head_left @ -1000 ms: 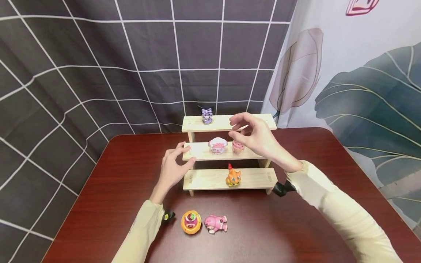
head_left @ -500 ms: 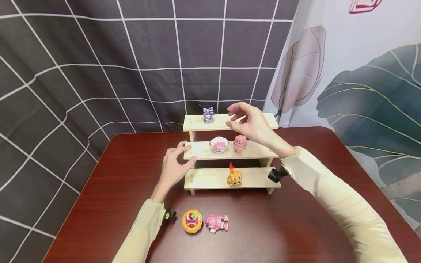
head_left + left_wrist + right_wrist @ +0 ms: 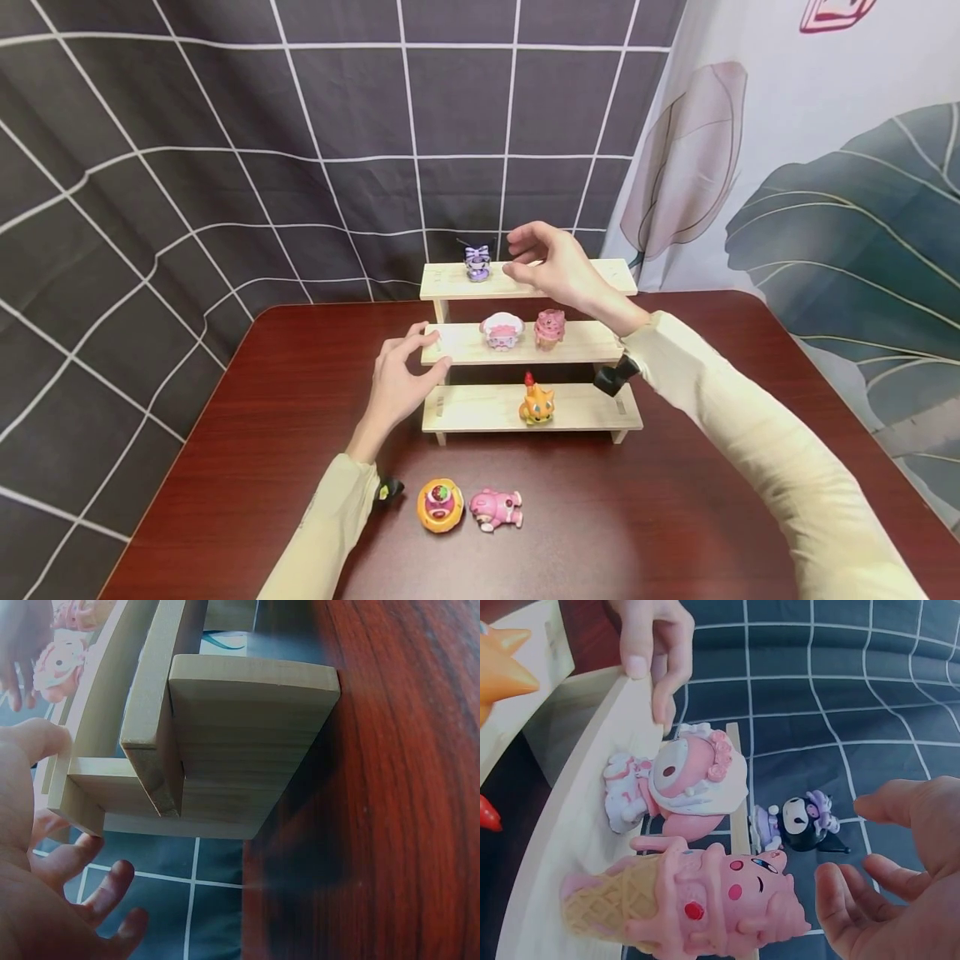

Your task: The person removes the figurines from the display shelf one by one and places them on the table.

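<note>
A three-tier wooden display shelf [image 3: 465, 410] stands on the table. My left hand [image 3: 397, 379] grips the left end of its middle tier, thumb at the front and fingers round the back. Over the top tier my right hand [image 3: 553, 262] hovers with bent, parted fingers, holding nothing. Just left of those fingertips, apart from them, a figurine with a purple bow [image 3: 477, 264] stands on the top tier. The middle tier bears a pink figurine in a white hood [image 3: 502, 331] and a pink ice-cream-cone figurine [image 3: 705, 900]. An orange figurine [image 3: 537, 405] sits on the bottom tier.
On the reddish-brown table [image 3: 247, 450], in front of the shelf, lie an orange ring-shaped toy [image 3: 440, 506] and a pink figurine [image 3: 497, 509] on its side. A dark gridded curtain [image 3: 337, 100] hangs behind.
My right hand has moved up and left, from near the ice-cream figurine toward the purple-bow figurine on the top tier. My left hand stays at the shelf's end.
</note>
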